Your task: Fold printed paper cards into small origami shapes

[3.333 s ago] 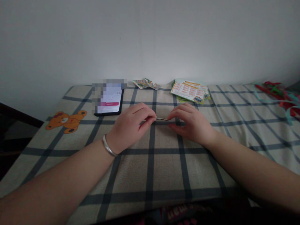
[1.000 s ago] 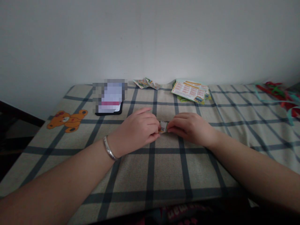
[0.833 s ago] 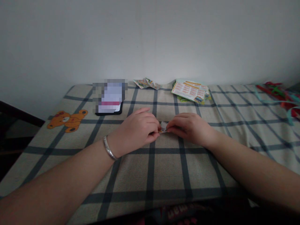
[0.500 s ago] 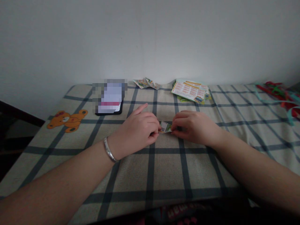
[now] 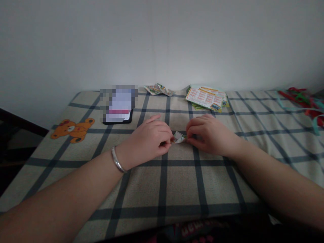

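Observation:
Between my two hands is a small folded piece of printed paper [image 5: 179, 137], white with some green, just over the checked cloth. My left hand [image 5: 152, 136], with a silver bangle at its wrist, pinches the paper's left end between thumb and fingers. On the other side, my right hand [image 5: 211, 135] pinches the right end, fingers curled and thumb below. The fingertips cover both ends of the paper, so its full shape is hidden.
A phone [image 5: 120, 104] with a blurred screen lies at the back left, near a bear cutout [image 5: 72, 130]. Crumpled folded paper [image 5: 159, 89] and a stack of printed leaflets [image 5: 206, 98] lie by the wall. Tangled ribbons [image 5: 303, 103] are at the far right.
The paper's right part has been lifted and folded over, showing more white. My right hand has risen slightly, and my left index finger has lowered a little.

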Demonstrator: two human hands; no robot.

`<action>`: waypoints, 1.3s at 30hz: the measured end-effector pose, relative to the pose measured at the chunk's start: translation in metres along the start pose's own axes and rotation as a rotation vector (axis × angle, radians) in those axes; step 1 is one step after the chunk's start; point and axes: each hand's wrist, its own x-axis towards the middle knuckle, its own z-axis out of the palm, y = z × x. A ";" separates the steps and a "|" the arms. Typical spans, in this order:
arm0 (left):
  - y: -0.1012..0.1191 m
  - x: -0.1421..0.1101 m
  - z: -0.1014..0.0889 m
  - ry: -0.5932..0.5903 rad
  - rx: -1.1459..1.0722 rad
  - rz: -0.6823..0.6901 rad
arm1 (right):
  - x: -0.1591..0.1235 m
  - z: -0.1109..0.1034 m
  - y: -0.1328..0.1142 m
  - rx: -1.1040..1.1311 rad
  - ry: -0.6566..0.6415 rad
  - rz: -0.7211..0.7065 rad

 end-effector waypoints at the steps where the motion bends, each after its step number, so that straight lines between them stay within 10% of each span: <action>1: 0.000 0.001 0.000 -0.002 -0.018 0.007 | 0.000 0.001 0.000 0.011 0.007 0.003; 39: -0.002 -0.002 -0.001 -0.062 -0.131 -0.173 | 0.014 0.017 -0.004 0.168 0.058 0.380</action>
